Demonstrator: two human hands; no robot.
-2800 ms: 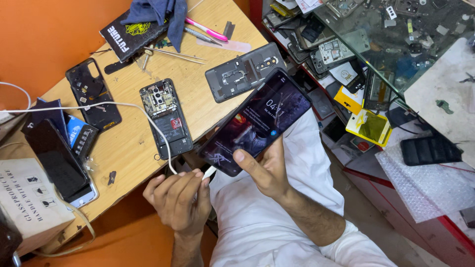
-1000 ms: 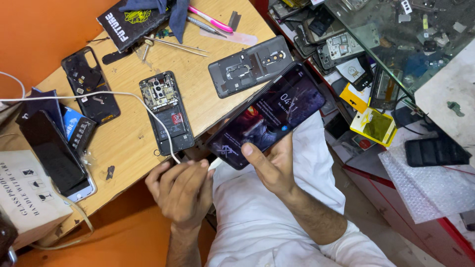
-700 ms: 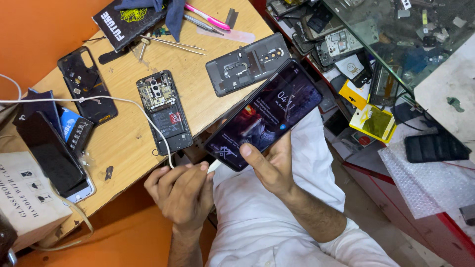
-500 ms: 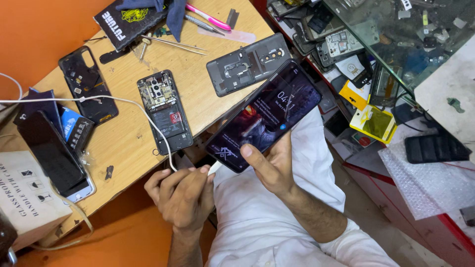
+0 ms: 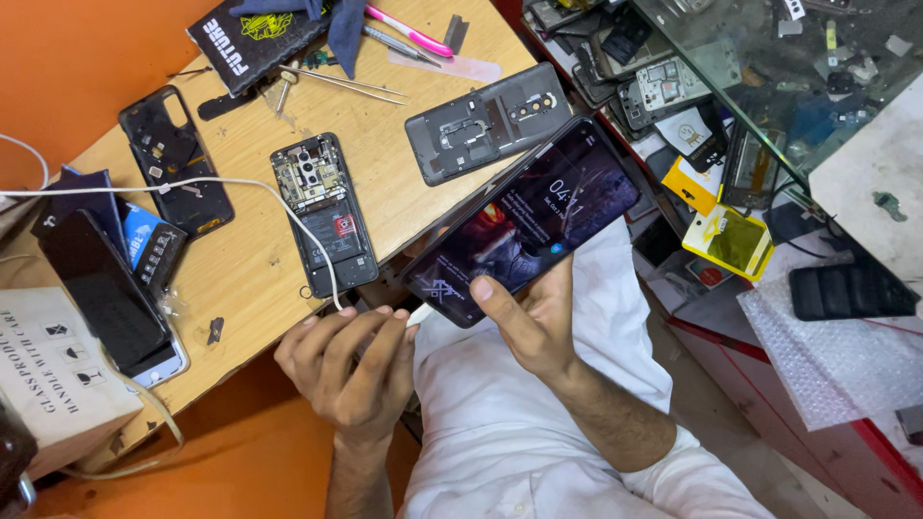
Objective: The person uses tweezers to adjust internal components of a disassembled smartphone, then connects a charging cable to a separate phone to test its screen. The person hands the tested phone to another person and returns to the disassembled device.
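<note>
Since the earlier frames, little has been changed: the lit phone (image 5: 524,223) has been kept tilted in the same grip, and the white cable plug (image 5: 420,314) has been held just at its lower end.

At about 7 o'clock in the view, the left hand (image 5: 351,360) is seen with fingers curled together and pinched on the plug, from which the white cable (image 5: 240,183) is led away toward 10 o'clock across the bench. Whether the plug is seated in the phone cannot be told. Toward 5 o'clock from the phone, the right hand (image 5: 529,322) is clamped on the phone's lower edge, the thumb laid on the screen.

On the wooden bench (image 5: 245,274), a cardboard box (image 5: 53,370) and a dark phone (image 5: 106,293) are placed at 9 o'clock, a black case (image 5: 178,159) at 10 o'clock, an opened phone body (image 5: 325,216) under the cable near the centre, and a grey back cover (image 5: 486,123) at 12 o'clock. A pink pen (image 5: 409,31) and tweezers (image 5: 341,82) are laid at the far edge. At 2 o'clock, a glass counter (image 5: 769,77) over cluttered parts is seen, with bubble wrap (image 5: 836,356) at 4 o'clock.

The box and counter are cut off by the frame edges, and the parts beneath the glass are hard to make out.
</note>
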